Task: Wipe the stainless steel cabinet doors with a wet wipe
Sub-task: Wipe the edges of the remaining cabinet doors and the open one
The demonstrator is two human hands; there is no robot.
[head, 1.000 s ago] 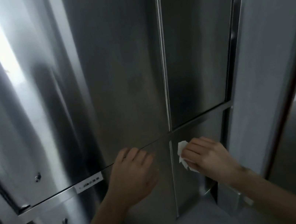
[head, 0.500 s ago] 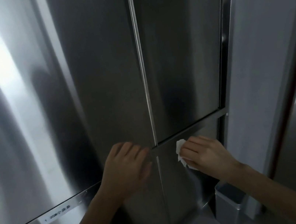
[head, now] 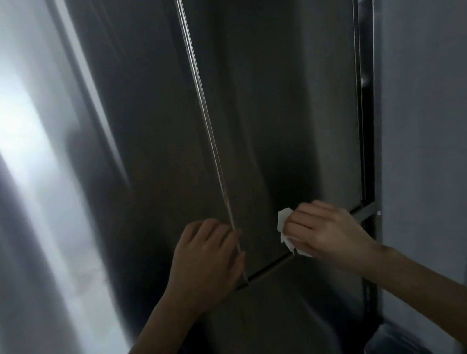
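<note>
Steel doors fill the view, and since a second ago both hands have climbed: the right hand (head: 329, 232), curled round the white wipe (head: 286, 229) and hiding most of it, now presses it low on the upper right door (head: 274, 94), above the crossbar (head: 271, 268) it was level with before. The left hand (head: 205, 260) holds nothing, loosely bent fingers resting on the left door (head: 142, 130), tips at the vertical seam (head: 204, 120). Low right, a bin (head: 399, 340) stands by the grey wall (head: 440, 82).
</note>
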